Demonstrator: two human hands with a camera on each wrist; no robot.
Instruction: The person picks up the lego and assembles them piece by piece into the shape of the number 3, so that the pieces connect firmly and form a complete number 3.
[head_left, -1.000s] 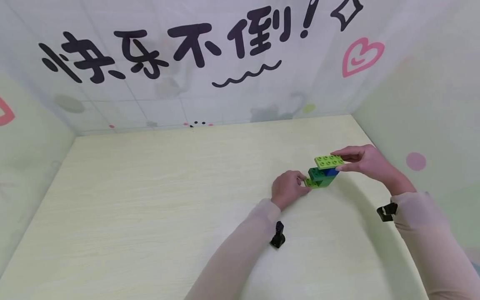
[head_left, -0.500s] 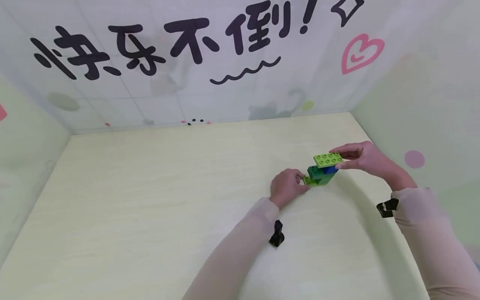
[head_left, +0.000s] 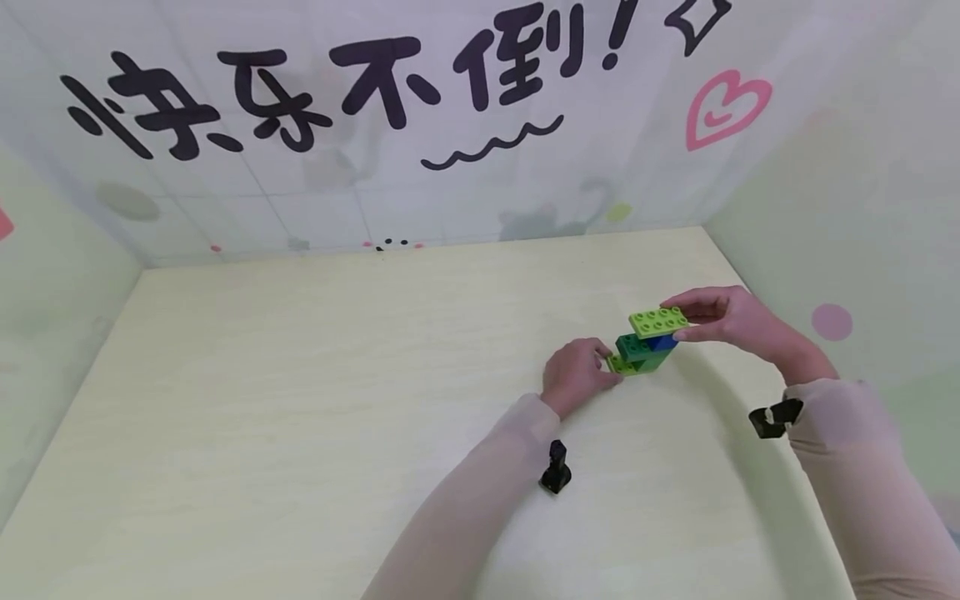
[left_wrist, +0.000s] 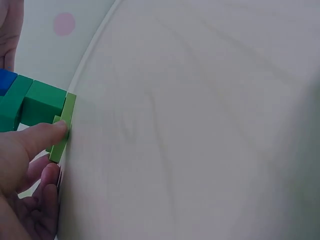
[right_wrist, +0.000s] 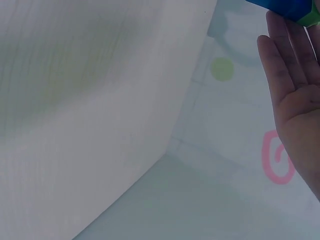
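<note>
Near the right edge of the table [head_left: 300, 400] stands a small stack of bricks, and both hands are on it. At the bottom lies a light green plate [head_left: 621, 364]; above it sits a dark green brick [head_left: 637, 347], then a blue brick [head_left: 662, 341] set off toward the right, and on top a lime brick [head_left: 658, 321] whose right end overhangs.

The left hand [head_left: 576, 377] has its fingers curled at the plate's near end; the left wrist view shows a fingertip [left_wrist: 47, 134] pressing the plate's edge [left_wrist: 63, 127], pinning it to the table. The right hand [head_left: 731, 321] pinches the lime brick's right end between thumb and fingers; in the right wrist view its fingers [right_wrist: 287, 75] run nearly straight up to the blue brick [right_wrist: 287, 7].

The stack leans its weight to the right, and this looks like the main risk. A downward press on the overhanging end could lever the upper bricks off their studs, or tip the whole stack rightward toward the table's edge and the wall [head_left: 862, 208]. A press with the studs out of line would likely leave the lime brick tilted and loose. The left hand's hold is narrow, on a thin plate edge; if that fingertip slips, the base could slide or lift. The pictures do not show whether the lime brick is fully seated.
</note>
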